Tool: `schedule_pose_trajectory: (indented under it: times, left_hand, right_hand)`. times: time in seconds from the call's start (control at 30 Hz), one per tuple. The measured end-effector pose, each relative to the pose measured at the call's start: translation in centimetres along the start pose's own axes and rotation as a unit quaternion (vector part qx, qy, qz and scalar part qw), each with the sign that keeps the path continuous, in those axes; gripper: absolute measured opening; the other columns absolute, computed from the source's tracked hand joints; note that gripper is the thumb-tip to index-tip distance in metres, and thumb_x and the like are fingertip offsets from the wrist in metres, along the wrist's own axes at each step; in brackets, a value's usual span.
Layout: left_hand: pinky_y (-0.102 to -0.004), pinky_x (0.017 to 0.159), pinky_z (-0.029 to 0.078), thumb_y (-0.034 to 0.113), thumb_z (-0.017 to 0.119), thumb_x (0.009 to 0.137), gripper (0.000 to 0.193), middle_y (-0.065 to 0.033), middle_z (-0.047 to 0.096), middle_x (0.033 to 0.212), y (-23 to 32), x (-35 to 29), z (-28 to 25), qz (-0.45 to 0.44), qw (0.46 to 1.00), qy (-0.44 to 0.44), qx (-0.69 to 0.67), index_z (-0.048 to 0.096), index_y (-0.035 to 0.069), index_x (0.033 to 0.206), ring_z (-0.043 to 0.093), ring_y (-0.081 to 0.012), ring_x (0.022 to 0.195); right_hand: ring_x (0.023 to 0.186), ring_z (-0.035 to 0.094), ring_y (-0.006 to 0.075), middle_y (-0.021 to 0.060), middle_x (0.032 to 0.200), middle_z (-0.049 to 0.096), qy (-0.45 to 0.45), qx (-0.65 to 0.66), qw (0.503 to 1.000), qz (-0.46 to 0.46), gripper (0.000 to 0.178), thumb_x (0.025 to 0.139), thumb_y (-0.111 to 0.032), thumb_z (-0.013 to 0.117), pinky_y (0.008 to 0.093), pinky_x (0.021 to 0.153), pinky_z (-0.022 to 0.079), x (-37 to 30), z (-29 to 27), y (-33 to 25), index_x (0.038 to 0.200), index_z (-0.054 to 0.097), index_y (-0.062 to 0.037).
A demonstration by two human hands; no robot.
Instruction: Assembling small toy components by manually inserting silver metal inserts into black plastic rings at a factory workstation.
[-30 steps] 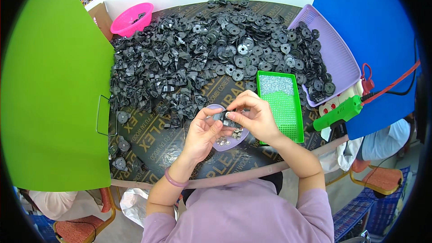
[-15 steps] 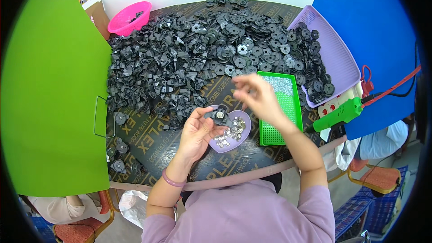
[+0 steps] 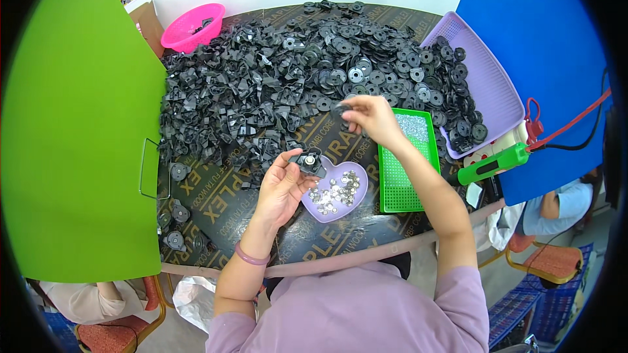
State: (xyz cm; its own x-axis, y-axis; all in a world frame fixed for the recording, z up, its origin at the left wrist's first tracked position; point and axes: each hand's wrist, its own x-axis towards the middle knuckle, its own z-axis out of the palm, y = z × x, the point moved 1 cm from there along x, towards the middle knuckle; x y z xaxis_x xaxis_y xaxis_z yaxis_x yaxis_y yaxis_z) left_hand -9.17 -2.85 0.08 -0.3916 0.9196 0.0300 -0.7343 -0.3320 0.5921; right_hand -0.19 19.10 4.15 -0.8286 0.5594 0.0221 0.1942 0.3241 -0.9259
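My left hand (image 3: 278,189) grips a black angular plastic part (image 3: 309,162) with a small silvery round piece at its middle. It is held just above the rim of a purple heart-shaped dish (image 3: 357,210), in which small round metal pieces (image 3: 337,193) lie. Farther off and to the right, my right hand (image 3: 371,119) pinches a dark round disc (image 3: 341,111) at the near edge of a heap of similar black discs (image 3: 392,59). A heap of black angular parts (image 3: 229,95) spreads to the left. Under my right forearm is a green tray (image 3: 395,210) with small silvery pieces at its far end.
A pink basket (image 3: 180,38) stands at the far left, a purple basket (image 3: 492,75) at the right. A green electric screwdriver (image 3: 494,165) with a red cord lies right. Assembled round parts (image 3: 175,240) sit by the green panel (image 3: 78,131); a blue panel (image 3: 536,52) bounds the right.
My right hand has drawn slightly nearer and now holds a dark disc. The left hand has shifted a little left with the plastic part, now tilted differently.
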Motion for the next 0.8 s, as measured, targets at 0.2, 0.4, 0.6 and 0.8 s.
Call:
schedule_pose_trajectory:
  times: [0.2,0.4,0.6,0.8]
  left_hand:
    - [-0.0328,0.076,0.056,0.012,0.058,0.087,0.034,-0.0125,0.059,0.106,-1.1,-0.3,-0.1,-0.009,1.000,0.000,-0.005,0.044,0.005,0.118,0.063,-0.0259,0.091]
    - [-0.0324,0.079,0.055,0.011,0.064,0.083,0.047,-0.0105,0.051,0.119,-1.6,-0.5,1.3,0.031,0.999,-0.008,0.020,0.042,0.005,0.124,0.061,-0.0246,0.096]
    - [-0.0331,0.085,0.051,0.009,0.068,0.080,0.059,-0.0101,0.042,0.128,-2.0,-0.7,2.1,0.078,0.994,-0.004,0.073,0.038,0.002,0.130,0.056,-0.0218,0.104]
    - [-0.0330,0.092,0.045,0.000,0.072,0.073,0.062,-0.0114,0.041,0.130,-3.8,-1.1,2.4,0.194,0.967,0.009,0.164,0.040,0.002,0.126,0.051,-0.0208,0.111]
  right_hand:
    - [0.073,0.064,0.0140,0.0106,0.080,0.066,0.017,-0.028,0.992,-0.118,0.024,0.082,0.007,0.054,0.0254,0.069,0.051,-7.5,2.0,-5.3,0.102,0.063,0.0007]
    - [0.092,0.061,0.0192,0.0147,0.101,0.063,0.066,-0.033,0.967,-0.243,0.007,0.079,0.005,0.061,0.0296,0.076,0.051,-8.7,1.5,-5.2,0.079,0.055,0.0014]
    - [0.093,0.059,0.0166,0.0115,0.101,0.060,0.010,0.111,0.983,-0.145,0.022,0.073,0.001,0.070,0.0259,0.073,0.050,-8.9,1.6,-5.5,0.086,0.053,0.0001]
    - [0.071,0.057,0.0223,0.0106,0.087,0.061,0.118,-0.201,0.917,-0.323,0.045,0.065,-0.018,0.079,0.0301,0.061,0.047,-10.1,4.3,-7.2,0.100,0.058,0.0002]
